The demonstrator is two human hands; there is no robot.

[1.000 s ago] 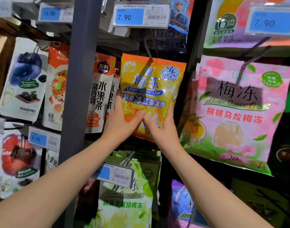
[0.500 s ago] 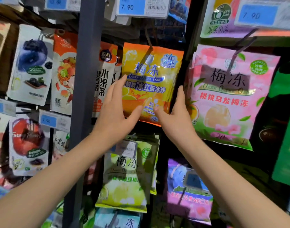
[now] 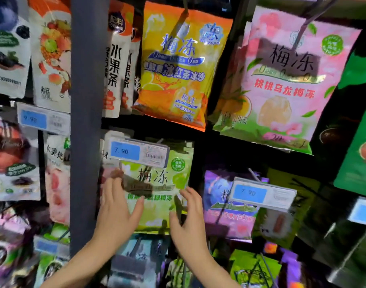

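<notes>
Head view: the person stands in front of a shop display where many snack pouches hang in rows. The left hand (image 3: 115, 213) and the right hand (image 3: 188, 219) are both raised to the green pouch (image 3: 157, 196), which hangs in the lower row, just right of the grey post (image 3: 86, 121) and under the orange pouch (image 3: 178, 65). The left hand lies at the left edge of the pouch with straight fingers and the thumb over the printed front. The right hand is at the right edge, with its fingers spread and only a little bent. Neither hand has closed on anything. Whether the fingertips really touch the foil, the picture does not show clearly. A price tag (image 3: 139, 151) stands in front of the top of the pouch and hides how it is hung.

The step in hand seems to be the reach to this pouch, one hand at each side. The next move probably calls for closing both hands on the side edges. Then the pouch can be straightened or drawn forward with care, so that the price tag and the purple pouch (image 3: 225, 217) beside it are not pushed.
</notes>
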